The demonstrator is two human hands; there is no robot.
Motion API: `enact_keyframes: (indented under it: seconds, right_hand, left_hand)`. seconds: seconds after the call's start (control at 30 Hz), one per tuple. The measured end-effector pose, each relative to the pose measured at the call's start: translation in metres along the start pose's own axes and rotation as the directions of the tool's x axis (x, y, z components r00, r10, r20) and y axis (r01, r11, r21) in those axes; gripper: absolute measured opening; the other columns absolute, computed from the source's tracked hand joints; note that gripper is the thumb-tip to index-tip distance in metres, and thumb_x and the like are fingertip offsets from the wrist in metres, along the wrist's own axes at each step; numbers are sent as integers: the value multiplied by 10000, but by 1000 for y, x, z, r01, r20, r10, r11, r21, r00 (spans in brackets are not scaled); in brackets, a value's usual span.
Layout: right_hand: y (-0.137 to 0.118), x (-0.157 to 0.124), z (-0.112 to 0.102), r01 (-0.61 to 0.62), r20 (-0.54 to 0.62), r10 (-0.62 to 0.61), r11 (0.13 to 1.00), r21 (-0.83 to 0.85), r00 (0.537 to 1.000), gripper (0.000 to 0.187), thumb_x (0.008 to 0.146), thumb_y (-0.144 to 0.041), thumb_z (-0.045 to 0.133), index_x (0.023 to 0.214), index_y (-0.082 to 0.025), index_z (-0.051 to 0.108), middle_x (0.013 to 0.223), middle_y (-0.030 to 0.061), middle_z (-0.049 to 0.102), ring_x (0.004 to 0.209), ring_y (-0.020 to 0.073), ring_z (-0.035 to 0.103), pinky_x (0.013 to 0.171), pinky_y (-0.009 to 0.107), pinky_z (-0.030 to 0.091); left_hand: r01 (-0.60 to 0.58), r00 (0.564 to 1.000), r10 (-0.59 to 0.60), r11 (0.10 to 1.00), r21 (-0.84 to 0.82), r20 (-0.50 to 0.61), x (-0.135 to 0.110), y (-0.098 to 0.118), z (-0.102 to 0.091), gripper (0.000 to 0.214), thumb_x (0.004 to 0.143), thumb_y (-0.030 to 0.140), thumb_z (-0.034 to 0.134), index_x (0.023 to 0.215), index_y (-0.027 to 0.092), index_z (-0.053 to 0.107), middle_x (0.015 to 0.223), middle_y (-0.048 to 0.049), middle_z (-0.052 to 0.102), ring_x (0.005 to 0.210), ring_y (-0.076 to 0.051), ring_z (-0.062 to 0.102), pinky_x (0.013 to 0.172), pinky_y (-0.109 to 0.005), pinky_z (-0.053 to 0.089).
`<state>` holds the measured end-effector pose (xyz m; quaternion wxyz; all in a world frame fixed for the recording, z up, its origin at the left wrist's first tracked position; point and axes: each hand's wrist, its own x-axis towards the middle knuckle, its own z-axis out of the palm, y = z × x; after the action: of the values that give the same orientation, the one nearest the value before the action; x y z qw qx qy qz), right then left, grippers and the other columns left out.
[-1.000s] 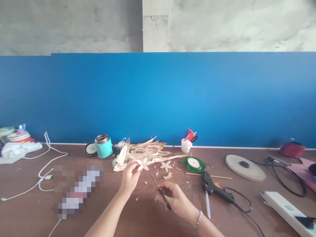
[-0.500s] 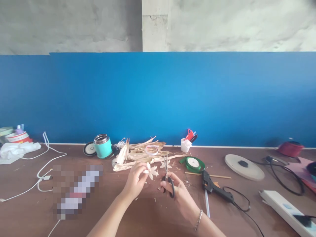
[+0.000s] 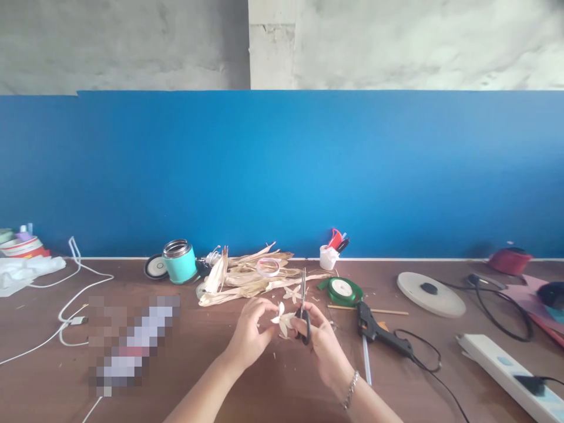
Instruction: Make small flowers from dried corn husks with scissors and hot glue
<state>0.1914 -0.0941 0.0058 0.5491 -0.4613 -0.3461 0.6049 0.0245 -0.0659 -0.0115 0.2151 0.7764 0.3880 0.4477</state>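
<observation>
A pale flower (image 3: 282, 321) with pointed petals, seemingly cut from dried husk, is between my two hands above the table. My left hand (image 3: 250, 336) pinches it at its left side with thumb and fingertips. My right hand (image 3: 325, 343) grips a pair of scissors (image 3: 303, 324) with dark handles, the blades pointing up and away from me. The right thumb and fingers are close by the flower's right petals; whether they touch it I cannot tell. Just beyond lies a second star-shaped flower (image 3: 292, 294), beside a heap of dried corn husks (image 3: 240, 291).
A green ribbon roll (image 3: 342, 289), a thin stick (image 3: 388, 311) and a black glue gun (image 3: 382, 333) lie to the right, with a white power strip (image 3: 506, 370) beyond. A turquoise jar (image 3: 180, 264) stands back left. White cables (image 3: 66, 305) trail at left. A blue partition (image 3: 282, 176) closes the back.
My hands have come closer together. The flower has moved right and turned, and now sits beside the scissors. The scissors are more upright, and the whole view has shifted slightly.
</observation>
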Motion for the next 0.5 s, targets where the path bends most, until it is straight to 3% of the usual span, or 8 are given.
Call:
enact_keyframes:
  seconds: [0.3,0.5]
  right_hand:
    - [11,1,0,-6,66,3,999,54,998,355,625,-257,748,876,-212,501,608,-64,552,572,103,502,577,217,343]
    - [-2,-5,0,2,202,9,998,-58,979,318,664,-322,726,854,-199,503,624,-49,561,568,95,498,559,207,340]
  left_hand:
    - [-182,960,222,958,224,-171,1,5,2,126,774,100,564,748,211,616,801,-27,627,809,-188,565,746,-328,415]
    - [-118,951,169,973,199,-258,4,-6,-7,138,778,132,567,679,209,626,804,-28,607,798,-184,564,735,-318,438]
